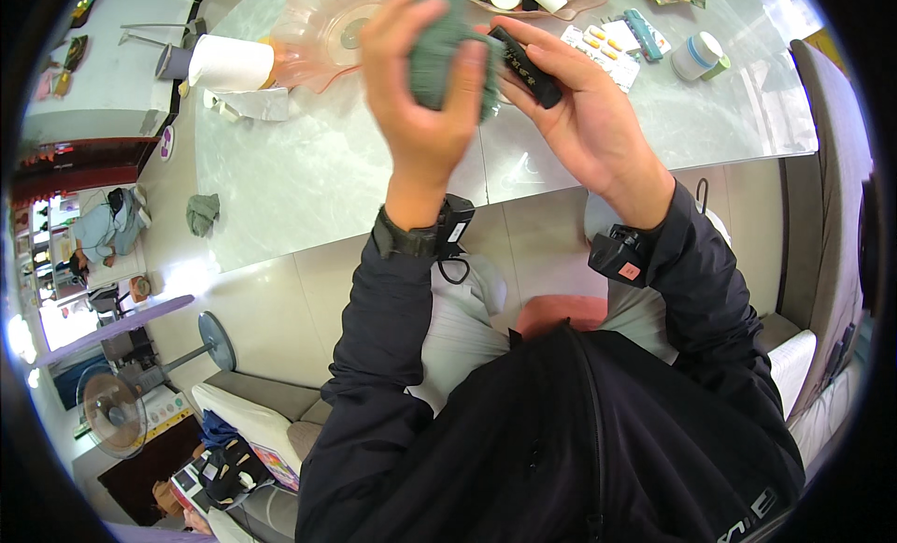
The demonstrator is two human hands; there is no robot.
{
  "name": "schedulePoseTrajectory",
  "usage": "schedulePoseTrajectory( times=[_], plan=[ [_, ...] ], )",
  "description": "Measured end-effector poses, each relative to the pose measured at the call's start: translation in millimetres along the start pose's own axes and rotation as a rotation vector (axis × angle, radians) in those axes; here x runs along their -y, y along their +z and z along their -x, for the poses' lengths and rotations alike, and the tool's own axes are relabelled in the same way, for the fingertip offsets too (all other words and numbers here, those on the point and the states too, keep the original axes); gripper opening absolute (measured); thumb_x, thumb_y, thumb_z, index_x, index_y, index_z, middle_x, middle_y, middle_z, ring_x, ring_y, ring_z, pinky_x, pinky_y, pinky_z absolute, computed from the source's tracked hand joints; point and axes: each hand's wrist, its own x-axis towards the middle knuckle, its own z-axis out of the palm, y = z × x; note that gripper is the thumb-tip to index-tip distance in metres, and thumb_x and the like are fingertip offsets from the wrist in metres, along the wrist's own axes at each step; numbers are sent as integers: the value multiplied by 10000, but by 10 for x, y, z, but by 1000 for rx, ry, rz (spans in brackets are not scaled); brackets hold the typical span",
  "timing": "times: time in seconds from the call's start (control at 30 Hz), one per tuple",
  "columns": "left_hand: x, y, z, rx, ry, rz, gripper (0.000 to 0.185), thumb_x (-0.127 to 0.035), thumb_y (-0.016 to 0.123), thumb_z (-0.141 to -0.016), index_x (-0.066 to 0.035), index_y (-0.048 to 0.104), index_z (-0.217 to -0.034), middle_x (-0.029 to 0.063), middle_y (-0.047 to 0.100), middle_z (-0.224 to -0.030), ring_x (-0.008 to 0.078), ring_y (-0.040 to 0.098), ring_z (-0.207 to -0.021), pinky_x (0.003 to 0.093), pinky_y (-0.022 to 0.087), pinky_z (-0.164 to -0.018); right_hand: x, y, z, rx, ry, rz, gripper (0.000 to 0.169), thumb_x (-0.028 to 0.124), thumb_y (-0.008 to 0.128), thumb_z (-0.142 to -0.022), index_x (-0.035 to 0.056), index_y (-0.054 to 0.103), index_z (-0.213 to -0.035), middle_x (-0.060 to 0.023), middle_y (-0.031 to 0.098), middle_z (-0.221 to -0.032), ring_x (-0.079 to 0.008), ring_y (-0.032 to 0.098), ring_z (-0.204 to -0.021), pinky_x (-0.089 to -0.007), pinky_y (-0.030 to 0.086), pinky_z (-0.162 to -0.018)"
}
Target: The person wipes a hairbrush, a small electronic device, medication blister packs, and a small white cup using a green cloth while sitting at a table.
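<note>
My left hand, blurred, grips a grey-green cloth above the table. Close beside it on the right, my right hand holds a small black box-shaped object that bears gold writing. The cloth hangs down near the left end of the black object; whether they touch I cannot tell. Behind the cloth, a pink translucent fluted dish stands on the table. Another pink dish, holding white cups and bottles, is just beyond my hands. Blister packs of capsules lie beyond my right hand.
A paper roll lies at the back left, with a crumpled green cloth at the table's left corner. A white bottle and a teal object are at the right. A standing fan is lower left; another person is farther off.
</note>
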Motion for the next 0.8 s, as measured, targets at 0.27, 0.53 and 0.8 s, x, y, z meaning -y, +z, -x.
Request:
schedulePoseTrajectory(
  times=[0.27,0.53,0.8],
  plan=[
    [-4,120,-20,43,41,-178,295,-74,748,-907,-69,687,-1195,143,652,-1184,308,635,-1049,388,522,-906,-44,-38,-33,67,43,96,404,102,538,-1071,-48,561,-1445,-127,650,-1344,-187,629,-1240,-361,488,-1134],
    [-12,19,-27,51,96,-136,321,-100,785,-875,-69,708,-1184,139,652,-1177,310,631,-1083,401,504,-950,-14,-71,-38,90,21,103,390,115,543,-1075,-35,585,-1433,-116,654,-1343,-169,632,-1219,-345,506,-1095],
    [110,-8,-44,29,-40,-219,291,-95,748,-906,-82,697,-1192,115,634,-1189,286,612,-1088,378,501,-930,-63,-45,-25,99,-19,219,405,113,563,-1067,-23,572,-1449,-105,648,-1364,-186,635,-1227,-375,523,-1067]
  ],
)
